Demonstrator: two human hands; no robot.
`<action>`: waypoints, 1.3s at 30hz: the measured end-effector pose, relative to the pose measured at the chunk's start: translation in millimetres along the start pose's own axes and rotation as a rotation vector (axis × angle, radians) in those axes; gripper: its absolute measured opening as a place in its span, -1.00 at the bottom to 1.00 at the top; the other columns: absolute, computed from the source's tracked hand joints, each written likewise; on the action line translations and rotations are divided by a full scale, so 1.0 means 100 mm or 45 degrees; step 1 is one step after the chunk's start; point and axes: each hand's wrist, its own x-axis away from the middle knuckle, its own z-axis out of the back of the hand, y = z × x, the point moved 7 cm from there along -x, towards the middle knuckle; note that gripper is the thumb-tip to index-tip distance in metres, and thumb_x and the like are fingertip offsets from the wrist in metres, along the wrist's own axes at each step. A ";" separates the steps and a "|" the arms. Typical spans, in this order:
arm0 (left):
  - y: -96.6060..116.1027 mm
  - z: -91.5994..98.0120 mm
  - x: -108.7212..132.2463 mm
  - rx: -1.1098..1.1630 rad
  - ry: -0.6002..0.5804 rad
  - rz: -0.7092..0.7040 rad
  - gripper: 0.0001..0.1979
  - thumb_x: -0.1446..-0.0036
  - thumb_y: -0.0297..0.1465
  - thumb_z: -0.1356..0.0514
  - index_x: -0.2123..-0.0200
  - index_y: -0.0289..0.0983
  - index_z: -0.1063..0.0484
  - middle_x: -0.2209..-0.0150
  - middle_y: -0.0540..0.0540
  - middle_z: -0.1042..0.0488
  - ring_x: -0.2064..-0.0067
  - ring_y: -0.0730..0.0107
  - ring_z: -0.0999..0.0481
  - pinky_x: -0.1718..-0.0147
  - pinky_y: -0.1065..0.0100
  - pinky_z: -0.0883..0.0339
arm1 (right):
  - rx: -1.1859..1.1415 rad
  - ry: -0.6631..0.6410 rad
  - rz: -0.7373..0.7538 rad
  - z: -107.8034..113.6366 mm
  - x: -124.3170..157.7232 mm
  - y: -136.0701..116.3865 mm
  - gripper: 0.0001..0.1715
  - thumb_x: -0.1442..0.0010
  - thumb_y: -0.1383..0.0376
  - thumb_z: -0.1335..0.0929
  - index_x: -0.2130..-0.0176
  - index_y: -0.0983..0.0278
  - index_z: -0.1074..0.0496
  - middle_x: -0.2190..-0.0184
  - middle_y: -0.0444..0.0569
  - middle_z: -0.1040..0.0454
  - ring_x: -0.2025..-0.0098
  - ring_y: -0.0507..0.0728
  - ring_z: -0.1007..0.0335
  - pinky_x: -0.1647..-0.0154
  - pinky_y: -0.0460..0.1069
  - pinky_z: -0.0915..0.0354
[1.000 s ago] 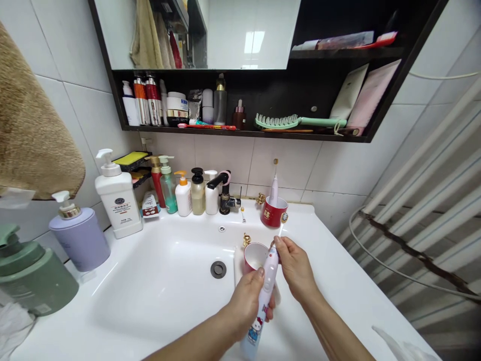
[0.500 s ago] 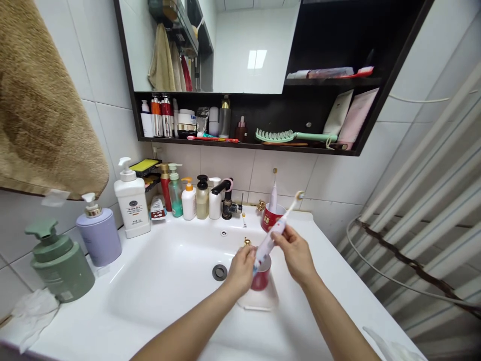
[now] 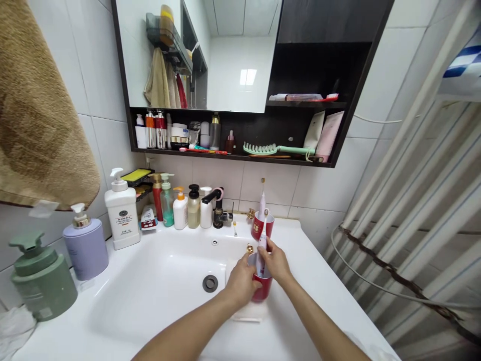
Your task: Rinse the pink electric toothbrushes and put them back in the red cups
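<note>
My right hand is closed on an electric toothbrush, white and pinkish, held upright with its head at the top. Its lower end is inside a red cup with a pale inside. Around the near left side of that cup, my left hand has its fingers and thumb gripping the wall. A whitish tray shows just below the cup, at the right side of the basin. Behind stands another red cup with a second electric toothbrush in it.
The white sink has a drain left of my hands. A black faucet and several pump bottles line the back edge. Overhead hangs a dark mirror cabinet. White pipes run along the right.
The toothbrush has gone from tilted above the cup to upright inside it. My left hand has let go of the toothbrush's lower end and now grips the cup. The view has shifted slightly.
</note>
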 end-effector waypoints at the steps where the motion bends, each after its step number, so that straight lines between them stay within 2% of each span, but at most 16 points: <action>1: 0.09 -0.04 -0.05 -0.045 -0.015 -0.090 -0.88 0.36 -0.58 -0.09 0.61 -0.30 -0.32 0.05 -0.02 -0.11 0.07 0.29 -0.09 0.08 0.34 0.09 | 0.013 0.008 0.002 0.09 -0.01 0.00 -0.59 0.16 0.24 -0.20 0.23 0.26 -0.26 0.44 -0.09 -0.39 0.45 0.08 -0.24 0.41 -0.05 -0.14; 4: 0.36 -0.21 -0.23 -0.232 -0.062 -0.322 -0.89 0.35 -0.52 -0.13 0.59 -0.30 -0.33 0.08 -0.05 -0.14 0.13 0.27 -0.17 0.12 0.31 0.00 | 0.055 0.049 -0.003 0.39 -0.09 0.03 -0.58 0.13 0.20 -0.18 0.22 0.27 -0.24 0.46 -0.08 -0.38 0.42 0.09 -0.24 0.41 -0.06 -0.13; 8: 0.56 -0.49 -0.58 -0.344 -0.123 -0.405 -0.87 0.33 -0.47 -0.14 0.54 -0.31 -0.34 0.12 -0.09 -0.15 0.19 0.29 -0.22 0.18 0.33 -0.08 | 0.105 0.111 -0.034 0.75 -0.27 0.18 -0.61 0.15 0.19 -0.19 0.27 0.28 -0.26 0.50 -0.08 -0.37 0.45 0.09 -0.24 0.45 -0.07 -0.13; 11: 0.63 -0.65 -0.85 -0.367 -0.137 -0.404 -0.85 0.31 -0.46 -0.13 0.52 -0.32 -0.33 0.11 -0.10 -0.14 0.18 0.29 -0.22 0.19 0.35 -0.09 | 0.128 0.141 -0.070 0.93 -0.45 0.32 -0.67 0.16 0.19 -0.20 0.36 0.29 -0.29 0.58 -0.10 -0.36 0.53 0.06 -0.23 0.54 -0.08 -0.12; 16: 0.61 -0.79 -1.24 -0.404 -0.138 -0.336 -0.88 0.27 -0.45 -0.11 0.52 -0.32 -0.30 0.06 -0.13 -0.07 0.20 0.27 -0.25 0.21 0.29 -0.11 | 0.145 0.185 -0.104 1.06 -0.80 0.54 -0.74 0.20 0.21 -0.21 0.47 0.29 -0.31 0.66 -0.14 -0.32 0.61 0.02 -0.16 0.59 -0.10 -0.08; 22: 0.58 -0.82 -1.57 -0.487 -0.123 -0.276 -0.88 0.24 -0.47 -0.09 0.50 -0.33 -0.29 0.01 -0.15 0.00 0.26 0.28 -0.29 0.28 0.28 -0.14 | 0.074 0.086 -0.110 0.99 -1.18 0.74 -0.74 0.19 0.21 -0.19 0.49 0.32 -0.31 0.68 -0.16 -0.29 0.65 -0.01 -0.13 0.62 -0.11 -0.07; 25: 0.60 -0.78 -1.59 -0.535 -0.070 -0.287 -0.81 0.22 -0.51 -0.05 0.41 -0.34 -0.28 0.02 -0.17 -0.02 0.19 0.24 -0.25 0.25 0.28 -0.12 | 0.034 0.004 -0.101 0.91 -1.30 0.78 -0.74 0.19 0.21 -0.20 0.51 0.33 -0.32 0.69 -0.16 -0.30 0.64 -0.02 -0.14 0.60 -0.11 -0.09; 27: 0.61 -0.70 -1.55 -0.558 -0.012 -0.327 -0.76 0.19 -0.53 -0.03 0.33 -0.33 -0.25 0.01 -0.13 -0.01 0.09 0.24 -0.14 0.18 0.30 -0.05 | 0.015 -0.039 -0.098 0.88 -1.34 0.80 -0.74 0.18 0.21 -0.20 0.51 0.33 -0.34 0.69 -0.16 -0.32 0.63 -0.02 -0.16 0.59 -0.11 -0.11; 30: 0.56 -0.47 -1.47 -0.587 0.132 -0.371 -0.69 0.17 -0.55 -0.01 0.25 -0.31 -0.20 -0.03 -0.07 0.08 -0.03 0.27 0.13 0.05 0.31 0.20 | 0.018 -0.049 -0.100 0.88 -1.36 0.82 -0.73 0.18 0.21 -0.21 0.49 0.33 -0.35 0.67 -0.13 -0.36 0.61 0.01 -0.20 0.55 -0.09 -0.13; 32: 0.44 -0.27 -1.46 -0.598 0.256 -0.271 -0.70 0.19 -0.54 -0.04 0.27 -0.32 -0.22 -0.04 -0.09 0.13 -0.05 0.26 0.22 0.03 0.28 0.29 | 0.045 -0.001 -0.098 0.93 -1.35 0.79 -0.72 0.18 0.23 -0.21 0.43 0.32 -0.36 0.60 -0.09 -0.39 0.54 0.04 -0.24 0.49 -0.07 -0.14; 35: 0.22 -0.07 -1.46 -0.571 0.331 -0.063 -0.76 0.25 -0.51 -0.10 0.38 -0.34 -0.27 -0.02 -0.15 0.08 -0.01 0.23 0.06 0.09 0.29 0.11 | 0.114 0.174 -0.077 1.05 -1.29 0.63 -0.61 0.17 0.23 -0.21 0.28 0.33 -0.30 0.38 0.03 -0.38 0.35 0.12 -0.24 0.33 0.00 -0.11; 37: 0.16 -0.02 -1.41 -0.544 0.312 -0.036 -0.81 0.26 -0.50 -0.10 0.43 -0.34 -0.29 0.00 -0.15 0.01 0.05 0.26 -0.08 0.15 0.33 0.00 | 0.152 0.290 -0.033 1.07 -1.18 0.46 -0.54 0.14 0.20 -0.18 0.20 0.34 -0.23 0.25 0.10 -0.30 0.22 0.16 -0.17 0.23 0.04 -0.05; 39: 0.16 0.01 -1.27 -0.535 0.303 -0.062 -0.84 0.27 -0.51 -0.11 0.48 -0.34 -0.30 0.01 -0.13 -0.02 0.08 0.29 -0.13 0.16 0.36 -0.02 | 0.159 0.308 0.026 0.97 -1.03 0.28 -0.51 0.12 0.18 -0.17 0.17 0.34 -0.20 0.20 0.11 -0.26 0.18 0.16 -0.14 0.19 0.03 -0.03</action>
